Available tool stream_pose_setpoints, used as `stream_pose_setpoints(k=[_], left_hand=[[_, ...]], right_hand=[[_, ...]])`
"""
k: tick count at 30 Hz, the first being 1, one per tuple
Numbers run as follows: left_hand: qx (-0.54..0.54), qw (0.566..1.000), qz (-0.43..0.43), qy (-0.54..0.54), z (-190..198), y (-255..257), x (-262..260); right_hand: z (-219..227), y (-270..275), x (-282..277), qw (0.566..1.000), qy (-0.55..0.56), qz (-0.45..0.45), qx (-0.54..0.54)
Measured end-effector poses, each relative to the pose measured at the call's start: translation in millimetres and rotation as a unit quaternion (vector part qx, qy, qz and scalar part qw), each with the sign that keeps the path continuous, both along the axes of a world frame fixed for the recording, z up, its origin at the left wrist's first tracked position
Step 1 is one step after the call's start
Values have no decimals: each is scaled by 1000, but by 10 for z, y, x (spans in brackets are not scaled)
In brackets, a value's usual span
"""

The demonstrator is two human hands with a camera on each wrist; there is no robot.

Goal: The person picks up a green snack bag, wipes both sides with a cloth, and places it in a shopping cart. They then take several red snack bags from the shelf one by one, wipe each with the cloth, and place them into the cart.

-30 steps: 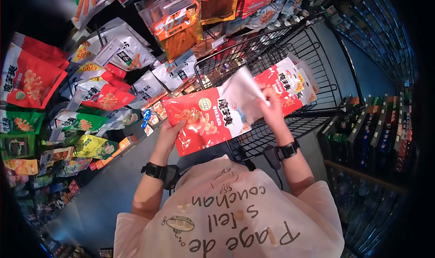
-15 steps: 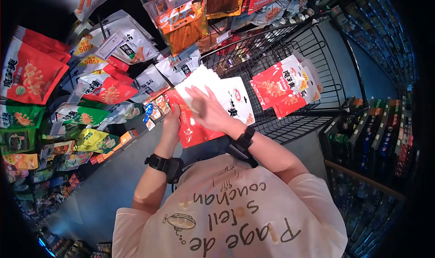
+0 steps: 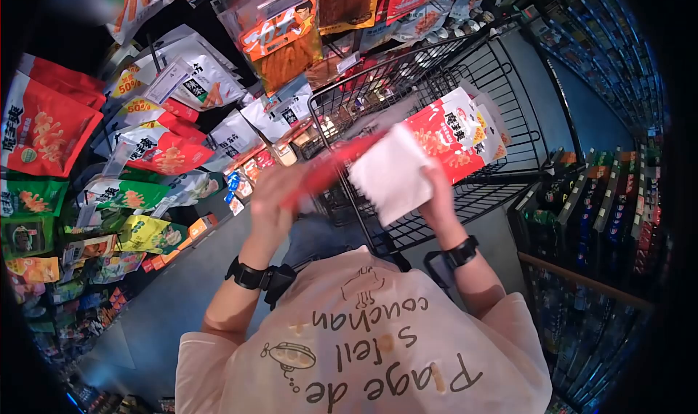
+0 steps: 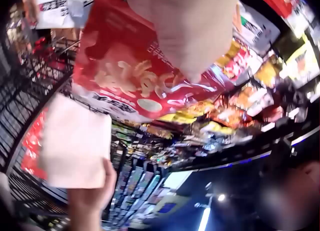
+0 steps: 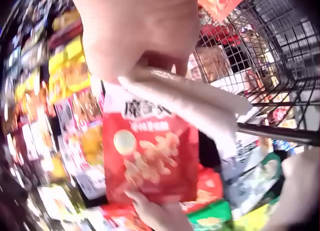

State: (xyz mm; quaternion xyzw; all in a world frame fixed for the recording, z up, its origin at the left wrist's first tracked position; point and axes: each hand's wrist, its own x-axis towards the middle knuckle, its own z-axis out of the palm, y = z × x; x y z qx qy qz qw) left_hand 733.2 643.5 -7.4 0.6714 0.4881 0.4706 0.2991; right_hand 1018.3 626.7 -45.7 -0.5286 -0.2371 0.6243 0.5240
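Observation:
My left hand (image 3: 270,205) grips a red and white snack bag (image 4: 122,66) by one end, with the thumb across its printed front. In the head view the bag is a blurred red streak, tilted nearly edge-on. A white cloth or paper wipe (image 3: 391,175) with a ragged edge is pinched in my right hand (image 3: 439,202), beside the bag. The right wrist view shows the wipe folded under the fingers, overlapping the bag's white top. Inside the black wire shopping cart (image 3: 538,134) lie several similar red and white bags (image 3: 447,134).
Hanging snack bags crowd the rack on the left, among them red ones (image 3: 51,127), green ones (image 3: 131,196) and a yellow one (image 3: 153,236). An orange packet (image 3: 283,39) hangs beyond the cart. Shelves of bottles (image 3: 582,210) stand at the right.
The right hand with the wipe went onto the bag's front, then moved back right, off it. The bag has turned from face-up to nearly edge-on in the left hand.

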Motion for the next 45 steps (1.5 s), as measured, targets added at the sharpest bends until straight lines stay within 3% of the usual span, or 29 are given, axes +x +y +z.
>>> stream_pose_setpoints(k=[1,3,5,6,7,8,9,11,13,15,16,19,20,21,23,25,27,29,31,33,35,37,38,39,40,42,43,45], left_hand=[[210,954,-95,193,43,18,-21],[225,945,-144,189,-139,-101,-62],[183,931,-212,236,-268,-220,-99],[183,930,-216,236,-313,-257,-99],[180,932,-211,233,-352,-289,-93],[177,935,-206,230,-389,-317,-90],[178,934,-209,229,-425,-334,-97],[192,934,-195,229,-487,-354,-123],[175,936,-199,229,-519,-400,-173],[157,939,-204,230,-506,-417,-194],[151,941,-198,227,-480,-432,-172],[152,947,-178,218,-440,-418,-147],[157,950,-166,212,-426,-397,-137],[161,950,-168,210,-363,-372,-122],[164,963,-131,168,-151,-310,-103],[167,973,-91,131,-25,-245,-131],[166,980,-49,93,51,-226,-152],[68,989,102,-87,90,-210,-144],[-57,959,112,-255,60,-236,-235],[-68,945,81,-310,107,-201,-210],[-129,885,77,-441,250,-168,-109],[-135,881,55,-450,194,-152,-126],[-157,856,45,-491,204,-140,-102],[-176,829,36,-530,226,-127,-83],[-202,804,42,-557,284,-131,-67],[-183,791,35,-583,316,-103,-61],[-177,774,22,-608,342,-95,-66],[-148,770,10,-621,370,-119,-81]], right_hand=[[238,57,28,994,64,-89,2],[368,51,165,990,22,-88,103],[315,-50,210,988,-94,33,120],[543,-55,41,935,-299,155,114],[574,-14,-154,897,-314,256,177],[432,46,-350,812,-330,304,372],[52,-23,-551,802,-288,364,374],[123,-64,-910,743,-309,476,356],[8,30,-953,717,-373,469,357],[-260,154,-866,717,-425,408,373],[-256,252,-799,743,-412,405,340],[-353,367,-703,761,-396,397,327],[-418,395,-686,753,-438,334,360],[-447,427,-631,752,-441,331,361],[-487,488,-434,905,-335,221,139],[-597,547,-104,948,-281,150,22],[-657,539,230,964,-249,31,85],[-586,545,558,962,-266,-27,49],[-345,520,799,919,-378,-45,97],[-172,513,973,856,-492,-41,156],[207,499,861,794,-606,48,8],[91,476,790,763,-629,136,53],[61,445,709,754,-629,169,86],[160,404,543,772,-591,200,123],[235,375,362,832,-480,230,157],[202,378,20,884,-275,316,209],[330,375,-202,893,-163,354,226],[411,352,-678,902,23,339,267]])
